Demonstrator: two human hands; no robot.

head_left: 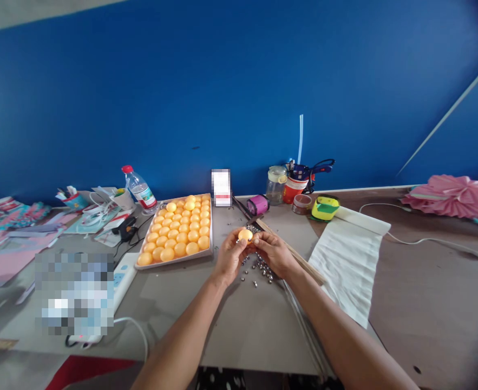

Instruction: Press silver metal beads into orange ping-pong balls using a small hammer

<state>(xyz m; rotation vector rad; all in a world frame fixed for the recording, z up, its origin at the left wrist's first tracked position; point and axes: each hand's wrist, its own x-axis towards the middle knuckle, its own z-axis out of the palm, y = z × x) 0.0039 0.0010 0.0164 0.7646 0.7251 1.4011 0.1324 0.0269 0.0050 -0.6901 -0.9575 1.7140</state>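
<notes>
Between thumb and fingers of my left hand point(231, 254) is an orange ping-pong ball point(246, 235), held just above the table. My right hand point(274, 250) is closed in a pinch at the ball's right side; whatever is between its fingertips is too small to make out. Below both hands lie scattered small shiny silver bells or beads point(263, 266), partly hidden by the fingers. To the left, a white tray point(211, 233) carries rows of similar orange balls point(179, 249), with a few resting on top of the others.
Thin wooden sticks point(303, 264) lie beside my right forearm, near a white cloth roll point(344, 265). Behind stand a purple roll point(258, 205), a glass jar point(276, 187), a red cup of tools point(295, 189) and a yellow-green roll point(325, 208). A bottle point(141, 192) and power strip point(123, 279) are left.
</notes>
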